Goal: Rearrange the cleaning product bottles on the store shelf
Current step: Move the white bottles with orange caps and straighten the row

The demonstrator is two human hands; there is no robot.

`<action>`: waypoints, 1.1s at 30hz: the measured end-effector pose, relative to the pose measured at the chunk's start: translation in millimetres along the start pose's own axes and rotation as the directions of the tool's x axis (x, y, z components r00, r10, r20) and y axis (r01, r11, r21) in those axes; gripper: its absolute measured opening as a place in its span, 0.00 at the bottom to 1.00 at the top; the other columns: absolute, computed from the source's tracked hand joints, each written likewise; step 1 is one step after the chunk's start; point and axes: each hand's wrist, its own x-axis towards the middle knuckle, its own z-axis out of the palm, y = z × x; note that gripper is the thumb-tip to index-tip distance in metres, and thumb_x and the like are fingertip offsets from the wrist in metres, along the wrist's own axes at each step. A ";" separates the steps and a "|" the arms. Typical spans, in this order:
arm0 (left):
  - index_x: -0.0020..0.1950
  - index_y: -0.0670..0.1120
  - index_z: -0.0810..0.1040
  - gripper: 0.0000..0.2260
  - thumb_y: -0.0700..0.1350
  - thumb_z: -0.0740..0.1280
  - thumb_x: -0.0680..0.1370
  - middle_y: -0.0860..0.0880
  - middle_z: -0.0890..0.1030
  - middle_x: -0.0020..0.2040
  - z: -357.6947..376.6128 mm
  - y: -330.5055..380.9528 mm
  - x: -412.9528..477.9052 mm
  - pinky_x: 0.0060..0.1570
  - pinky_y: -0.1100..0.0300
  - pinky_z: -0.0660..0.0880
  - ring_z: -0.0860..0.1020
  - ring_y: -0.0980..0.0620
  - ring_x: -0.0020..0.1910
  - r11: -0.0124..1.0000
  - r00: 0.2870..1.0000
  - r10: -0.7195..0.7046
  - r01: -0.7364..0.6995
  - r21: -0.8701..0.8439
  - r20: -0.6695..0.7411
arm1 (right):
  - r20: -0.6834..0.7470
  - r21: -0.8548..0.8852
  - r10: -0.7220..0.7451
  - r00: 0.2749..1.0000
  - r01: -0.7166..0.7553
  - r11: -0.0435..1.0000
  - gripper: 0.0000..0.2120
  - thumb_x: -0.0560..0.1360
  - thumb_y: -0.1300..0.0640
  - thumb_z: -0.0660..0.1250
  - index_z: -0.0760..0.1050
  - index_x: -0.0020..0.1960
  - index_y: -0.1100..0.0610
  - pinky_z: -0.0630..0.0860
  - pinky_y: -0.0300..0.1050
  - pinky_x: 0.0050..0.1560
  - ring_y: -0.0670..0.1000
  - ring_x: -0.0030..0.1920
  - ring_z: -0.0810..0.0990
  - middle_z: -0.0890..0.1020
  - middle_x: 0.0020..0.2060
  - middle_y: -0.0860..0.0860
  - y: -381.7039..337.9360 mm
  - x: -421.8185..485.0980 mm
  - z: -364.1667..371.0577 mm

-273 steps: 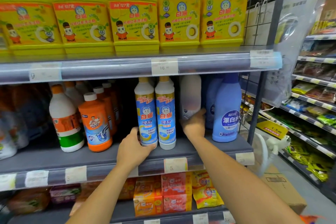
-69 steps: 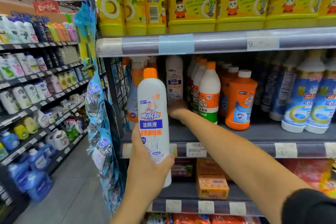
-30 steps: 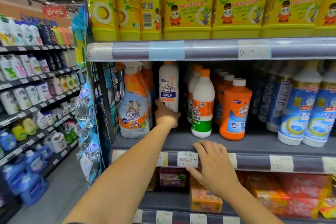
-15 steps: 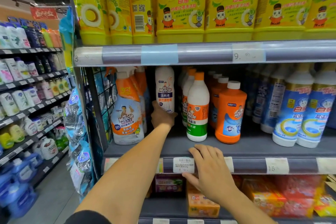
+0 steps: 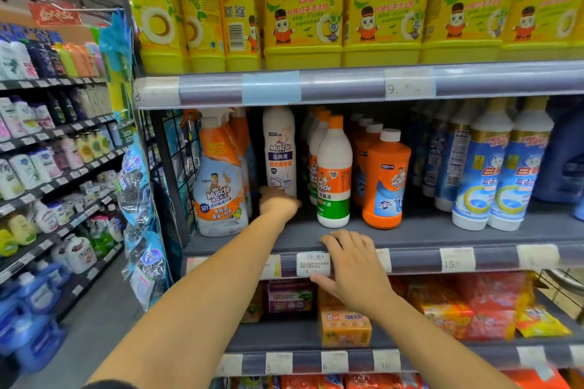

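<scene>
left hand (image 5: pixel 278 204): at the foot of the white Mr Muscle bottle (image 5: pixel 280 151), touching it; fingers hidden behind the knuckles, so I can't tell if they're wrapped round it
bottle: upright, deep on the middle shelf, between spray bottle (image 5: pixel 219 193) and green-banded bottle (image 5: pixel 334 174)
right hand (image 5: pixel 354 268): fingers over the shelf edge (image 5: pixel 417 259), thumb under; holding it as a brace
step: I'd seat the base flat, label forward
risk: pull straight out; wrist passes near the green-banded bottle
</scene>
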 end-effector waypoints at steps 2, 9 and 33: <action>0.69 0.38 0.62 0.36 0.45 0.77 0.68 0.40 0.75 0.65 -5.0 -6.2 -11.1 0.60 0.51 0.75 0.75 0.41 0.63 0.999 0.998 0.042 -0.042 0.000 0.036 | 0.001 0.013 -0.003 1.000 0.003 1.000 0.31 0.69 0.32 0.60 0.70 0.64 0.52 0.67 0.50 0.58 0.54 0.55 0.72 0.74 0.56 0.49 1.4 1.7 0.1; 0.63 0.47 0.75 0.23 0.52 0.74 0.71 0.47 0.78 0.59 -33.9 -12.8 -70.9 0.47 0.58 0.71 0.76 0.50 0.51 0.888 0.942 0.274 -0.326 0.324 0.196 | 0.051 0.080 -0.076 0.996 0.071 0.994 0.30 0.71 0.35 0.64 0.68 0.65 0.51 0.65 0.50 0.57 0.54 0.56 0.70 0.72 0.57 0.50 11.2 3.9 -8.5; 0.69 0.50 0.71 0.25 0.55 0.69 0.74 0.47 0.76 0.66 206.4 142.5 -325.5 0.57 0.53 0.74 0.74 0.46 0.62 0.516 0.774 0.389 -0.632 0.578 0.499 | 0.349 0.083 0.088 0.933 -0.125 0.989 0.20 0.73 0.48 0.66 0.70 0.61 0.54 0.74 0.54 0.53 0.59 0.55 0.73 0.71 0.55 0.55 346.8 -156.7 -176.8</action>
